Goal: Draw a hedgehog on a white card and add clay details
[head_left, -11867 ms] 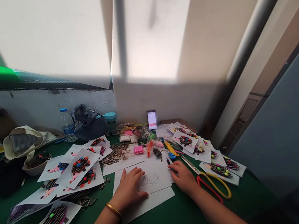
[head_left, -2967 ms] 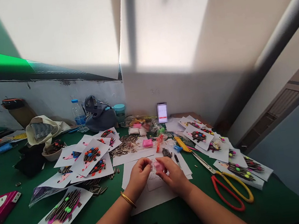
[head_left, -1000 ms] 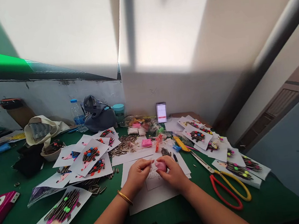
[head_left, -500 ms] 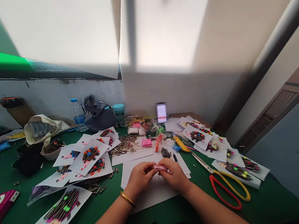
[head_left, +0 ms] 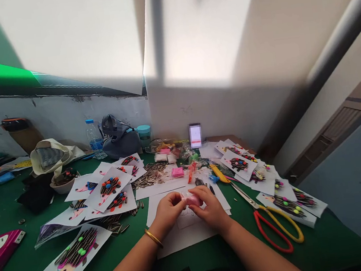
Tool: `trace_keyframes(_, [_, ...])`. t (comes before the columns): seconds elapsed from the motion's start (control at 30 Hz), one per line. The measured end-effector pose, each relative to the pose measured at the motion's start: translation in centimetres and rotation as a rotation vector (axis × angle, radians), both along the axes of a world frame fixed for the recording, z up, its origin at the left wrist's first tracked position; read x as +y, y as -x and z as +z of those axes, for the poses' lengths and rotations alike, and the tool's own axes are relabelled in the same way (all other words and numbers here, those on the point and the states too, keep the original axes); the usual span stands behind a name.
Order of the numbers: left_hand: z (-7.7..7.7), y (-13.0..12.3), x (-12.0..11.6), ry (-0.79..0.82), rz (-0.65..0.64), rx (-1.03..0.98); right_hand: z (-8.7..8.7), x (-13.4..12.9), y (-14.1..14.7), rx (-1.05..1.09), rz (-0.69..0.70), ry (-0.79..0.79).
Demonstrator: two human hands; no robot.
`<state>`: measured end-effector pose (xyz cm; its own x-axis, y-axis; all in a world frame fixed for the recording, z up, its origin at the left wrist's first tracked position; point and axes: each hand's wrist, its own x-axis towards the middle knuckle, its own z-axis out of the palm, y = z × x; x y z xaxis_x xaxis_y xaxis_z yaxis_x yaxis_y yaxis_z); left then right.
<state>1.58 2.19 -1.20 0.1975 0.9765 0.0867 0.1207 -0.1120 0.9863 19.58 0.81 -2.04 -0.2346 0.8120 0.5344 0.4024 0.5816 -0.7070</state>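
Note:
Both of my hands meet over a white sheet (head_left: 191,234) with a small line drawing on the green table (head_left: 26,266). My left hand (head_left: 169,214), with a gold bangle on its wrist, and my right hand (head_left: 210,211) pinch a small pink lump of clay (head_left: 193,200) in a clear wrapper between their fingertips. The lump is held just above the paper.
Finished hedgehog cards with seeds and coloured dots lie at the left (head_left: 110,188) and right (head_left: 240,164). Red-and-yellow scissors (head_left: 275,227) lie right of my hands. A pile of sunflower seeds (head_left: 149,177), clay packets (head_left: 177,172), a phone (head_left: 195,135), a water bottle (head_left: 95,139) and bags stand behind.
My hands left the paper and took up the pink lump. In the last second they have kept working it between the fingertips, shifting slightly up.

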Motion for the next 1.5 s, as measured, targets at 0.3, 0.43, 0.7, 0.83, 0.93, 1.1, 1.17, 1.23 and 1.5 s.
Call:
trace_keyframes(0.3, [0.9,0.3,-0.1,0.134,-0.206,-0.139,1.0,-0.6,0.1,-0.122,-0.003,-0.098])
trace_keyframes(0.43, [0.2,0.3,0.0,0.039,-0.182,-0.068,0.9,-0.6,0.0,-0.098,-0.026,-0.083])
trace_keyframes(0.7, [-0.2,0.6,0.0,-0.350,-0.075,0.312,1.0,-0.5,0.1,0.011,-0.024,0.040])
trace_keyframes(0.83, [0.2,0.2,-0.2,-0.184,-0.061,0.139,1.2,-0.5,0.2,0.089,-0.014,0.112])
trace_keyframes(0.93, [0.5,-0.2,-0.3,-0.055,-0.074,-0.039,1.1,-0.3,0.1,0.143,0.011,0.129])
trace_keyframes(1.1, [0.6,-0.1,-0.1,-0.020,-0.058,-0.060,0.6,-0.2,0.2,0.121,-0.017,0.021])
trace_keyframes(1.17, [0.3,0.1,0.0,-0.005,-0.050,-0.015,0.3,-0.3,0.3,0.075,-0.024,-0.023])
trace_keyframes(1.23, [0.0,0.2,0.2,0.017,-0.074,0.022,0.1,-0.5,0.3,0.028,-0.028,-0.049])
trace_keyframes(1.5, [0.1,0.4,-0.8,-0.299,-0.033,0.432,-0.4,-0.5,0.6,-0.007,-0.057,-0.037])
